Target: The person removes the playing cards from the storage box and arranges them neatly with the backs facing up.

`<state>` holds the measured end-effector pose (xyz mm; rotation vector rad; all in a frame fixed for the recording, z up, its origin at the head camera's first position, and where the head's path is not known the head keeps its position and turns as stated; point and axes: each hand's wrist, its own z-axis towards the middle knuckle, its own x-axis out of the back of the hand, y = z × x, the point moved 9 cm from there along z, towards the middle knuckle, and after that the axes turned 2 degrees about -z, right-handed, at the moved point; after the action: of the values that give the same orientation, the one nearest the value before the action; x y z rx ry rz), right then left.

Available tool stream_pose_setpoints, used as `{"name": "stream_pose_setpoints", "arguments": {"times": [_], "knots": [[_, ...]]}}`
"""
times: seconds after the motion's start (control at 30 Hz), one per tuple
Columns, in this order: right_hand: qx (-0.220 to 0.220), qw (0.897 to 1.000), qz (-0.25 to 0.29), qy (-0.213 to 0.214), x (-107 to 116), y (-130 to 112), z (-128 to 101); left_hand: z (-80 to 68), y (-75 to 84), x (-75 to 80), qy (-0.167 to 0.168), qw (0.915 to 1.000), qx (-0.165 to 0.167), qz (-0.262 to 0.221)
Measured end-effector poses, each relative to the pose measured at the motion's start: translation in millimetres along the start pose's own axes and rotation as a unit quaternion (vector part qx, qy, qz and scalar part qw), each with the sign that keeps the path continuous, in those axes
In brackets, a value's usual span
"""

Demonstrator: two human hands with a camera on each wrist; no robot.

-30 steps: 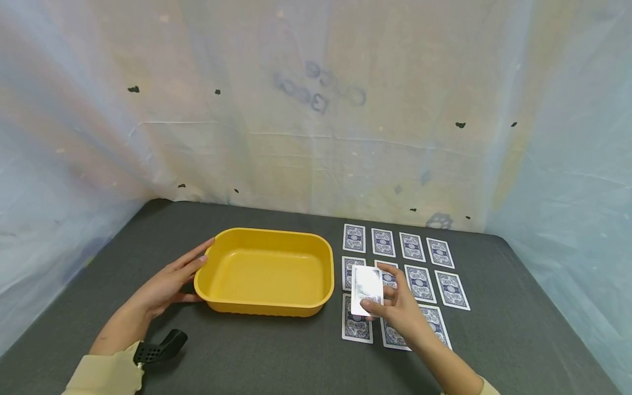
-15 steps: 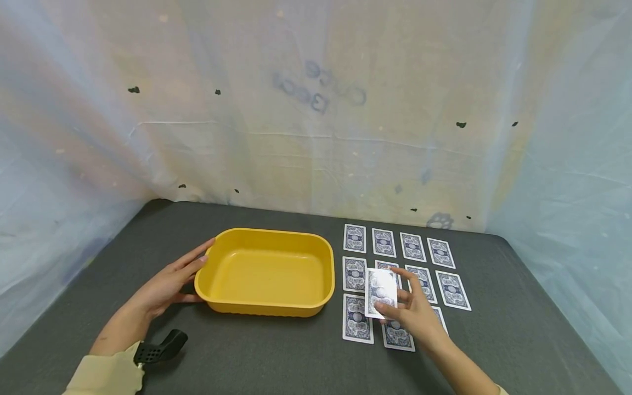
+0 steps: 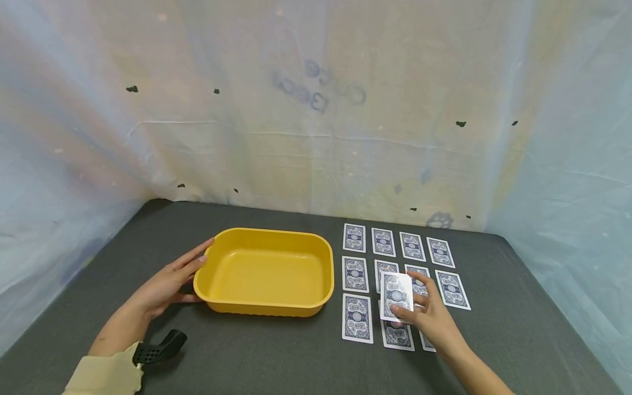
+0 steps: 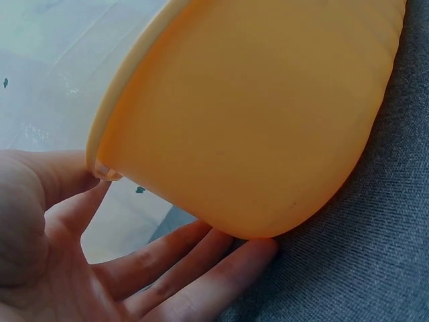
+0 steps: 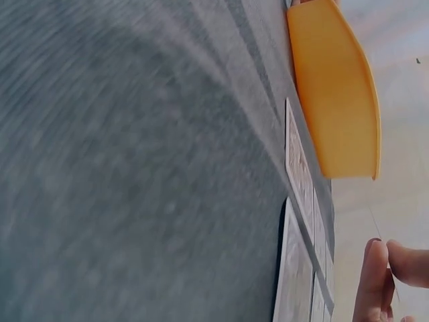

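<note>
At far left, a cream sleeve with a black wrist mount lying on the dark grey table. Next, left hand resting flat against the left end of the yellow tub, fingers straight and spread, thumb at the rim, palm touching the wall; seen up close from the left wrist as open fingers cupped under the tub's rounded corner, nothing clasped. Tub standing upright on the table, left of centre, nothing visible inside. Just right of the tub, a grid of blue-backed playing cards laid face down in rows, near one another without overlapping, apart from the tub. Over the middle of that grid, right hand raised slightly, pinching a single card between thumb and fingertips at its lower edge, back pattern toward the head camera, card tilted up off the table and covering part of the cards beneath. From the right wrist, only fingertips in view at the lower edge, with the tub's side and card edges beyond, picture blurred. Behind everything, a pale plastic sheet hung as backdrop.
</note>
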<state>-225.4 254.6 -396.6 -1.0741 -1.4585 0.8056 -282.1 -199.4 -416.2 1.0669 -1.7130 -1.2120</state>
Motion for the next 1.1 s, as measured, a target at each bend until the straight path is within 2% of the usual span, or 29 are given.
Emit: {"name": "stream_pose_setpoints", "arguments": {"times": [0.23,0.37,0.63,1.1], "knots": [[-0.01,0.999,-0.032,0.012,16,9,-1,0.8,-0.6,0.6,0.001,1.0,-0.001,0.002],[-0.013,1.0,-0.019,0.014,23,12,0,0.0,-0.8,0.0,0.0,1.0,0.0,0.004],[-0.02,0.999,-0.025,0.023,38,21,0,0.4,-0.5,2.5,0.007,0.9999,0.013,0.002],[-0.039,0.998,-0.036,0.027,55,35,-1,1.1,-0.1,2.5,0.007,0.9999,0.01,-0.003]]}}
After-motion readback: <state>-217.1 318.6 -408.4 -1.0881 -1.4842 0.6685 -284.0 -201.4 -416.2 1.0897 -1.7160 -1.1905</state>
